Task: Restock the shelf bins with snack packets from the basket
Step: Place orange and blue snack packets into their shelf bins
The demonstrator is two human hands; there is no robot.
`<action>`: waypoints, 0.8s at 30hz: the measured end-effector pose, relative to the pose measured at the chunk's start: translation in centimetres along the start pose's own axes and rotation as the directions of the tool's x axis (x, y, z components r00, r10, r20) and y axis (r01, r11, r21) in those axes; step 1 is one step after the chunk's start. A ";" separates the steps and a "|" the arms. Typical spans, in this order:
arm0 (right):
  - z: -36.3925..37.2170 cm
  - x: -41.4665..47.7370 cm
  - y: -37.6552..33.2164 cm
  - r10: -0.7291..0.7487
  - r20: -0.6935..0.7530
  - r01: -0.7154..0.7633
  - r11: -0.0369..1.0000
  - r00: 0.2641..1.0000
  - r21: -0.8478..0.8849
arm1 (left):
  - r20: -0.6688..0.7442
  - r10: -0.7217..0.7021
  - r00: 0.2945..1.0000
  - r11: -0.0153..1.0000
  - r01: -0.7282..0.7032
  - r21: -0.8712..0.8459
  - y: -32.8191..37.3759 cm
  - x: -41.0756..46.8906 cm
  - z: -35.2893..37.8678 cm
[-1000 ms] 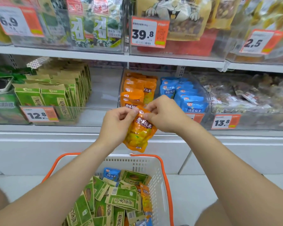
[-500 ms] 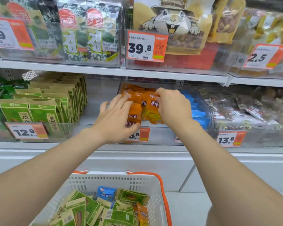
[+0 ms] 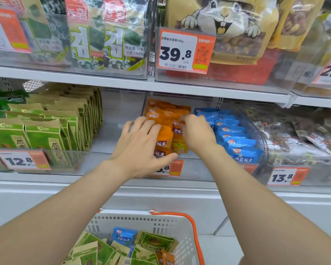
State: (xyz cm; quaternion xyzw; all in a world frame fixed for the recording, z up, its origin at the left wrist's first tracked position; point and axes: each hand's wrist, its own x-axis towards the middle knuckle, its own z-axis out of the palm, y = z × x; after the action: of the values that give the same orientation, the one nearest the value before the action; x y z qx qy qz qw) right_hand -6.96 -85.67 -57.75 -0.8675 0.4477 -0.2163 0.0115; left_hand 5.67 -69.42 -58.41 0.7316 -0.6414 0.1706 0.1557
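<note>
Left hand (image 3: 141,148) lies flat, fingers straight, pressing the front orange packets (image 3: 163,137) in their clear shelf bin (image 3: 195,171). Right hand (image 3: 196,133) pinches the top edge of an orange packet in the same bin. Blue packets (image 3: 235,138) stand just beside, green packets (image 3: 46,131) further left. The basket (image 3: 182,224) below holds mixed packets.

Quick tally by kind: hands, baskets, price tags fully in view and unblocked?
Hands: 2, left hand, right hand pinching an orange packet
Baskets: 1, basket
Price tags: 3, 39.8 tag, 12.8 tag, 13.8 tag
Total: 6
</note>
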 end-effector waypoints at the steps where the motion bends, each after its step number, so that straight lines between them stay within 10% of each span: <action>1: 0.2 0.2 -0.2 -0.009 0.009 0.009 1.000 1.000 0.027 | -0.005 -0.002 1.000 1.000 0.002 -0.003 0.0 0.1 0.0; 16: -1.8 -1.3 1.3 0.026 0.031 -0.030 0.992 0.999 0.125 | -0.014 -0.052 0.999 0.993 0.050 -0.112 0.1 -0.4 0.1; 24: -4.8 -5.5 -0.6 -0.045 -0.095 0.055 0.993 0.994 0.106 | -0.349 0.058 0.935 0.998 -0.061 0.005 2.3 -3.0 -0.9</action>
State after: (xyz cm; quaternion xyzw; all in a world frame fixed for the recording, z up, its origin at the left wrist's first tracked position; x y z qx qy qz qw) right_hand -11.11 -80.22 -55.26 -0.8656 0.4136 -0.2804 0.0322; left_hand 2.98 -66.61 -58.92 0.6695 -0.6260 0.3003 0.2641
